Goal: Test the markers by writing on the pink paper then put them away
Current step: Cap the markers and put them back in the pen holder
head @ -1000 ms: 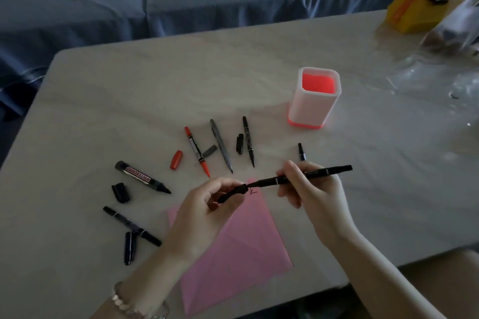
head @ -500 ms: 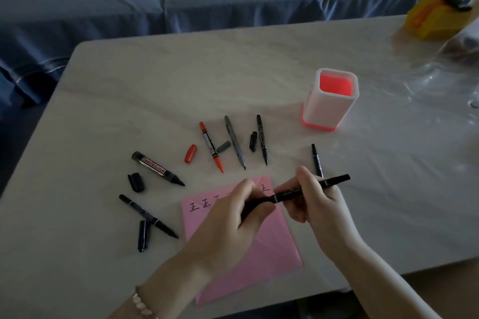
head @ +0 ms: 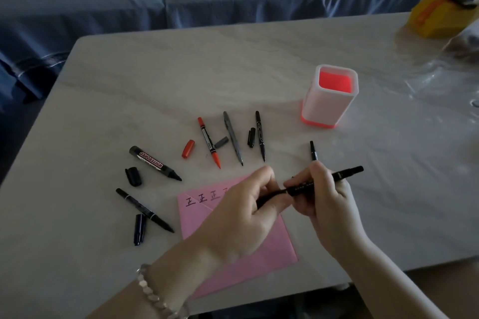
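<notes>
The right hand (head: 324, 202) was clamped round the barrel of a black marker (head: 303, 187), holding it level above the table (head: 181, 80). The left hand (head: 241, 215) was closed over the marker's 8 o'clock end. The tip was hidden inside those fingers, so a cap was probably being pressed on, with the right hand bracing against the push.

Directly beneath, at 6 o'clock, lay the pink paper (head: 274, 248), with a row of test marks (head: 202, 198) along its far edge, kept close for writing. Just past the right hand at 12 o'clock lay a short black piece (head: 313, 150), cap or pen I cannot tell.

From 9 to 12 o'clock other markers fanned out uncapped, among them a whiteboard marker (head: 155, 163) and a red marker (head: 208, 141), each with its cap beside it, such as the red cap (head: 188, 149). That suggested they had been tested but were awaiting closing. At 1 o'clock stood the white holder (head: 330, 106), open-topped and seemingly empty.
</notes>
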`<state>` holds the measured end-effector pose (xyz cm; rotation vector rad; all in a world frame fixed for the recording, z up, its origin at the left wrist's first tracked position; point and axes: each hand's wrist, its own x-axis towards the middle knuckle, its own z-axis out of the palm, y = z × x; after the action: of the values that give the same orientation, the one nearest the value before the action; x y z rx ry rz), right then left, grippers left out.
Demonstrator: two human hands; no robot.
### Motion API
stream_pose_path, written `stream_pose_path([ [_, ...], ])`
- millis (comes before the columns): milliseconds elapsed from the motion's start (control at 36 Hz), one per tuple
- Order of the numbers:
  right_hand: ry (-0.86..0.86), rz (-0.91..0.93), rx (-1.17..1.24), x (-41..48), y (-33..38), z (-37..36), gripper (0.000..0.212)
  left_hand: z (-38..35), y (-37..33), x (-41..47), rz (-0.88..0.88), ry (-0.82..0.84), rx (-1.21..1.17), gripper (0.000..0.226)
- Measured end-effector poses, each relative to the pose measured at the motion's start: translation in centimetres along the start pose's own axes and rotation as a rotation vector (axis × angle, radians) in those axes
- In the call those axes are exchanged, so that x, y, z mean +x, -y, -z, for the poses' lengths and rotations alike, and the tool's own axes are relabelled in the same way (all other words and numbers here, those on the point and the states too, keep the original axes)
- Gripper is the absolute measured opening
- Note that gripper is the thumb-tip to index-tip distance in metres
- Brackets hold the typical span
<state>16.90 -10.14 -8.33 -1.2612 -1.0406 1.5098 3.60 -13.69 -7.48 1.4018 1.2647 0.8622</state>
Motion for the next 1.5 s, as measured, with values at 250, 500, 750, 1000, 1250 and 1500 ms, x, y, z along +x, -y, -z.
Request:
stream_pose_path([
  [250,-0.031,-0.011,-0.187,2.6,0.2,1.0,0.047,-0.5,1.7,3.1,-0.158,-0.02,0.357,0.027],
  [500,-0.421,0.691,-0.597,10.7,9.6,7.7,0.01,-0.9,3.0,7.9,0.027,-0.159,0.499,0.06],
  [750,-0.33,0.291,-0.941,16.5,7.5,8.1,0.012,-3.3,4.6,8.7,-0.138,-0.12,0.774,0.038],
  [1000,-0.37,0.288,-0.838,13.4,4.3,9.5,0.029,-6.9,4.9,11.3,-0.074,-0.007,0.826,0.035],
  [1250,-0.054,-0.175,-1.149,9.3,-1.7,8.6,0.026,-6.7,5.4,11.1,0.061,0.094,0.99,0.024],
  [1500,-0.119,-0.265,-1.145,10.4,-2.7,7.2,0.023,-4.6,6.7,8.6,0.04,0.054,1.003,0.024],
])
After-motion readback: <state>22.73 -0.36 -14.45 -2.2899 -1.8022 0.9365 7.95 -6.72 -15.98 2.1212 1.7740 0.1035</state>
